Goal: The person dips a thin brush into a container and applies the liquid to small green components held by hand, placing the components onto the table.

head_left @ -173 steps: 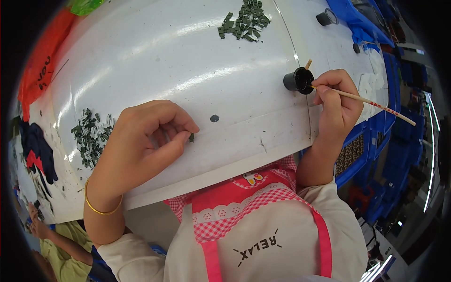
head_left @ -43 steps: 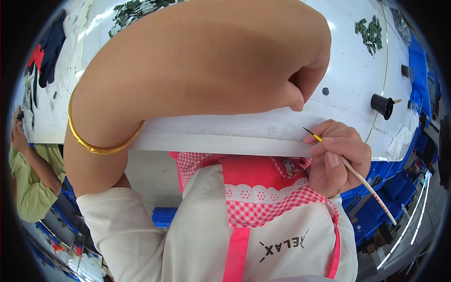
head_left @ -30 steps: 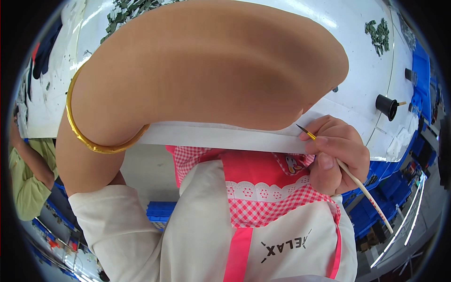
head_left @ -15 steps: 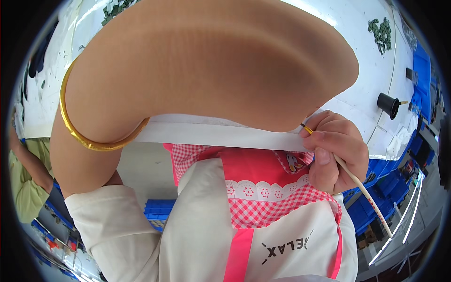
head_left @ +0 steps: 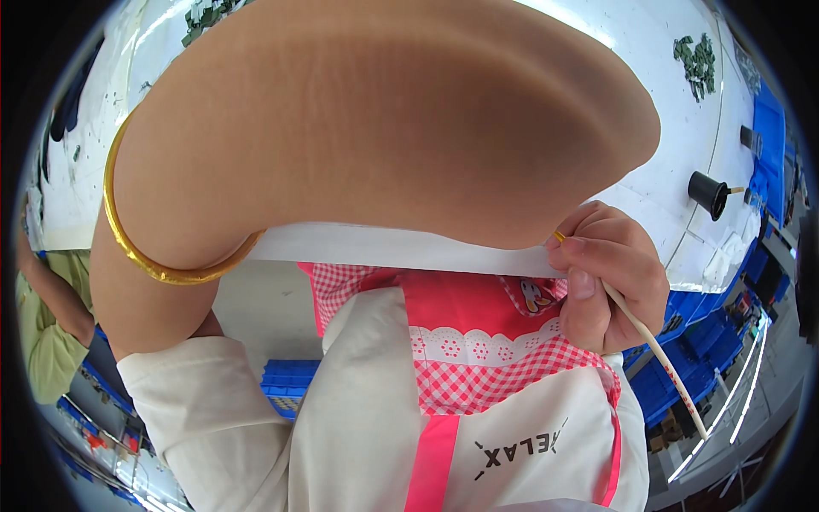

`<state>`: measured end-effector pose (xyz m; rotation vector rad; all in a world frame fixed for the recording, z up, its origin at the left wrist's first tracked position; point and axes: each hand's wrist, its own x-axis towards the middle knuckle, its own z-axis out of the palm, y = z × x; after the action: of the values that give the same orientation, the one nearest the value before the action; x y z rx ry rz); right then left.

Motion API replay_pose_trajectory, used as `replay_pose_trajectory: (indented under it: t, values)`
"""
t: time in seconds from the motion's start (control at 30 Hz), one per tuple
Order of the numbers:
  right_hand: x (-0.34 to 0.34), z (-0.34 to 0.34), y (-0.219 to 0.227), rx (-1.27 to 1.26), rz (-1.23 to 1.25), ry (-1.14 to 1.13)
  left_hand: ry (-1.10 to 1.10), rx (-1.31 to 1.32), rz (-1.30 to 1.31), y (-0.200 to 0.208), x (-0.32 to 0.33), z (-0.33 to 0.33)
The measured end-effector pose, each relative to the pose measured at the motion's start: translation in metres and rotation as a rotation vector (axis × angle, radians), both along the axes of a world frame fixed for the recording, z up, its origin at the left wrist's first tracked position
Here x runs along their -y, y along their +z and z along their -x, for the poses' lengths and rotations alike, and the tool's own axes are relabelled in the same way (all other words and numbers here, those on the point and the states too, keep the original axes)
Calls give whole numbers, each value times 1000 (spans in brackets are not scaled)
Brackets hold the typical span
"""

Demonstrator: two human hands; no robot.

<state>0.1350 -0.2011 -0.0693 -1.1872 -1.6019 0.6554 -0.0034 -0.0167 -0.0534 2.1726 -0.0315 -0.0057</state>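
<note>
My left hand fills the upper middle, very close, with a gold bangle round its wrist. Its fingers are hidden from view, so whatever it may hold cannot be seen. Beyond its lower right edge, my right hand is closed in a pinch on a thin paintbrush. The brush has a pale handle and a yellow collar; the handle slants down to the right. The brush's tip is hidden behind my left hand. Both hands are above the near edge of a white table.
Small dark green pieces lie heaped at the far right, and another dark green heap at the far left. A black cup with a stick in it stands right. Blue crates sit below. Another person is at left.
My left hand has shifted slightly down and to the right. The brush's dark tip, visible before, is now covered by it. My right hand keeps its pinch almost in place.
</note>
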Motion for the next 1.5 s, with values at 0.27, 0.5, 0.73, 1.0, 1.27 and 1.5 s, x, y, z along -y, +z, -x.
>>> replay_pose_trajectory:
  t: [0.27,0.5,0.73,1.0,1.27,1.5]
  values:
    - [2,-2,-1,3,-3,13,2,8,-3,1,0,-2]
    - [2,-2,-2,-13,-20,8,-2,10,-6,0,1,-4]
    - [0,-3,-2,4,-12,27,-5,16,-10,-1,2,-5]
    - [2,-1,-3,-14,-20,-6,-9,15,-14,-1,2,-3]
    - [0,0,-3,-64,-57,-67,-11,8,-23,0,2,-2]
    - [0,-3,-3,-1,-33,9,-11,21,-29,1,3,-4]
